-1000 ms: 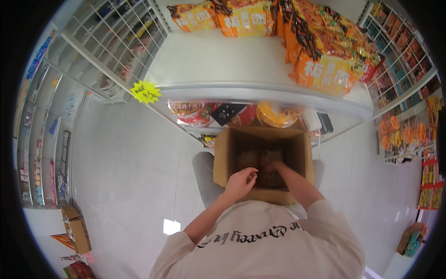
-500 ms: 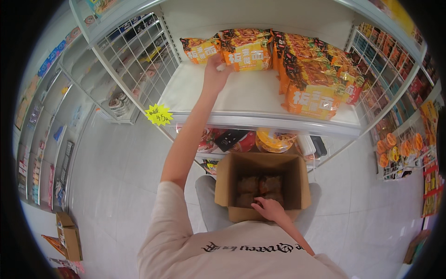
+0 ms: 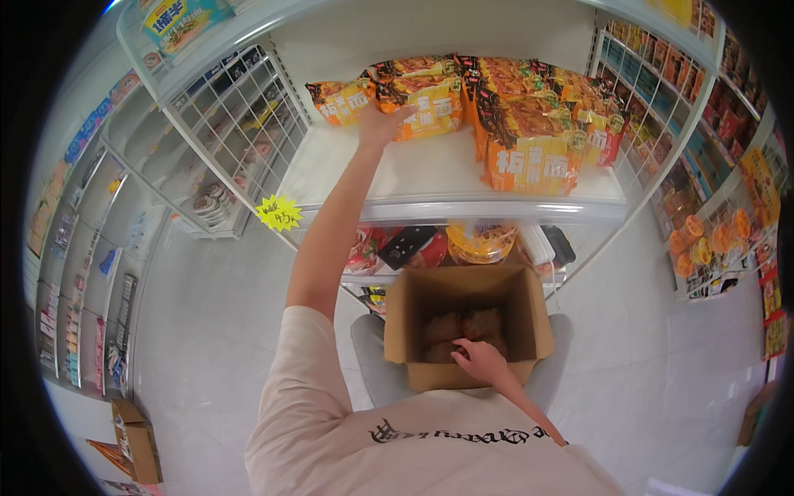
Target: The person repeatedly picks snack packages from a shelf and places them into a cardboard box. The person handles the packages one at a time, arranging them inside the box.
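My left hand [image 3: 383,126] reaches onto the white shelf [image 3: 397,178], against the orange instant noodle packets. Its thumb is spread to the right across the front of the middle packet [image 3: 432,112]. The other fingers, partly hidden, lie at the edge of the left packet [image 3: 341,101]; the hand looks open. Between my knees stands an open cardboard box [image 3: 539,331], with brownish packets [image 3: 447,326] dim at its bottom. Over the box's near rim hangs my right hand [image 3: 482,361], fingers loosely bent and apart, with nothing visible in them.
More noodle packets [image 3: 533,136] stand in a row on the shelf's right. Below it are a yellow tub [image 3: 482,242] and a black item [image 3: 411,246]. A yellow star-shaped tag [image 3: 279,213] hangs at the shelf's left corner. Wire mesh [image 3: 240,107] closes the left side.
My left hand has shifted slightly down and left, its thumb now spread over the packet front. The whole view has tilted a little. My right hand stays at the box.
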